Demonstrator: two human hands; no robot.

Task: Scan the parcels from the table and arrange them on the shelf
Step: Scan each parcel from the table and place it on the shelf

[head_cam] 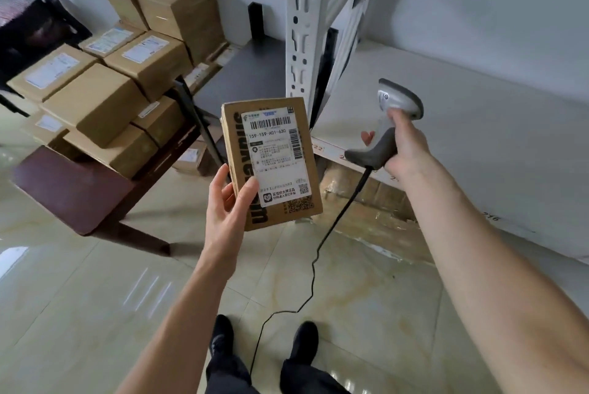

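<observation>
My left hand grips a flat cardboard parcel by its lower left edge, label with barcode facing up toward me. My right hand holds a grey corded barcode scanner by its handle, off to the right of the parcel and over the front of the white shelf board. The scanner's head points away from the parcel. Several brown parcels are stacked on the dark table at the left.
A white perforated shelf upright stands just behind the held parcel. The scanner cable hangs to the tiled floor by my black shoes. Plastic-wrapped cardboard lies under the shelf. A small parcel sits on the floor below the table.
</observation>
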